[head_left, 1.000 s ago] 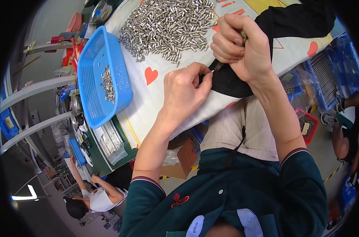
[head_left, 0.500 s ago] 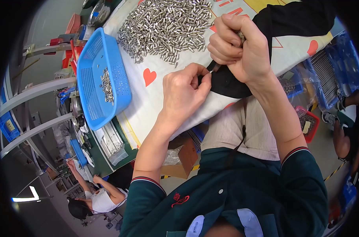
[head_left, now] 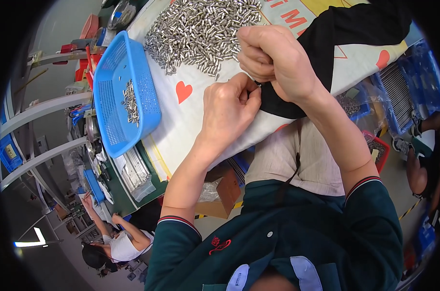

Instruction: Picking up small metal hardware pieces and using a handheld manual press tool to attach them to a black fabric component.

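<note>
My left hand (head_left: pixel 229 106) is closed in a pinch, with the tip of a small metal pin (head_left: pixel 258 85) showing at its fingertips. Just right of it and touching or nearly so, my right hand (head_left: pixel 278 60) is curled into a fist; whatever lies inside its fingers is hidden. A black cloth (head_left: pixel 322 58) stretches under my right hand and wrist, and part of it lies below the pinched fingertips. Beyond both hands spreads a big heap of small silvery metal pins (head_left: pixel 205 34) on the white patterned table cover (head_left: pixel 181 126).
A blue perforated basket (head_left: pixel 149 97) with some pins (head_left: pixel 131 104) stands left of the heap. Bagged metal rods (head_left: pixel 133 172) lie near the table's left edge. Blue trays (head_left: pixel 394 92) and a red bin (head_left: pixel 384 155) are at the right. Another person (head_left: pixel 118 245) works at lower left.
My right fist has moved left and slightly down, closer over the left fingertips. My left hand has shifted only a little and keeps its pinch.
</note>
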A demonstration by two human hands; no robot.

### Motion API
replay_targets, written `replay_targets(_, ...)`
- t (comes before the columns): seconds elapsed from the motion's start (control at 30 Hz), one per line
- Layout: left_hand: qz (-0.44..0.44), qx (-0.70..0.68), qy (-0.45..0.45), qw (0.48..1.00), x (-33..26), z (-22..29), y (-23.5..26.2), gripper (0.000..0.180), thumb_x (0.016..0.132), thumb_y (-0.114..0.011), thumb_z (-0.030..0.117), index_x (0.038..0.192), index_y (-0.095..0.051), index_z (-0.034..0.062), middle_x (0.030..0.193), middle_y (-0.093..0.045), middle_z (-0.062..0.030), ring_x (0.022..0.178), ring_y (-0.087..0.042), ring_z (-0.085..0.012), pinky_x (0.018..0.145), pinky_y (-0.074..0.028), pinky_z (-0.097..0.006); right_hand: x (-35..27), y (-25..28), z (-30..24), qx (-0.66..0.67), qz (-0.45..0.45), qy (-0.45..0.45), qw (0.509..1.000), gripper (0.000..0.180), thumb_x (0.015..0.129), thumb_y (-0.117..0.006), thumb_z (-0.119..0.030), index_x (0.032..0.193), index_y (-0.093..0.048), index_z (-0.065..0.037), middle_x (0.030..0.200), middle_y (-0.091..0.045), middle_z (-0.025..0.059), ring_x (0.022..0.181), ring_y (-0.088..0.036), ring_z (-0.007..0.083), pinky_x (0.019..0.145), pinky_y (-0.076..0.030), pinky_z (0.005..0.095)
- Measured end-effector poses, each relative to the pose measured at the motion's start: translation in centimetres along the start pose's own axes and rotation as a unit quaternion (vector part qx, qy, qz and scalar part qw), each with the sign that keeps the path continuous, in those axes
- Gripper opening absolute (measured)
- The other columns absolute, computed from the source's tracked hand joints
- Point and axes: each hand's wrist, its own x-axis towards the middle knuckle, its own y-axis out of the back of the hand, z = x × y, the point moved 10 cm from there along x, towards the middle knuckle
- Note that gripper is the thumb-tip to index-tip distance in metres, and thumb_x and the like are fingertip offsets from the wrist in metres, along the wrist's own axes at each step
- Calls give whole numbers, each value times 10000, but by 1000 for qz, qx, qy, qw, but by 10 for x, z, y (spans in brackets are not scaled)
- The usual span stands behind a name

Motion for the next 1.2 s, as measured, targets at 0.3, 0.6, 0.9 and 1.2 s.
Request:
replay_targets(0.3,2,23,-1,1000,0,4,2,97,664,-635,82,687,-563,22,440,-449,-56,381,-466,-190,406,-370,-305,0,22,7,89,42,-41,994,347,827,-377,-202,516,-241,-127,415,-201,-50,381,-130,52,364,-99,240)
replay_targets(0.6,-63,-593,207,776,-3,-29,-9,81,788,-552,90,756,-504,33,660,-514,-20,517,-355,-40,444,-293,-182,1,25,9,101,31,-54,993,359,875,-329,-228,538,-251,-132,405,-209,-51,369,-149,52,349,-139,212)
replay_targets(0.9,-61,-658,247,709,-6,-45,-17,232,843,-534,120,1028,-511,-18,780,-530,-55,585,-392,-51,493,-345,-165,1,25,8,104,36,-49,993,357,877,-321,-234,542,-254,-132,404,-212,-48,366,-148,52,343,-144,212)
replay_targets(1.2,-61,-682,263,680,-7,-52,-19,210,862,-497,135,1005,-523,-17,838,-585,-113,604,-451,-77,529,-409,-195,1,25,7,110,46,-47,992,340,847,-331,-194,527,-236,-134,411,-204,-54,367,-143,46,350,-115,221)
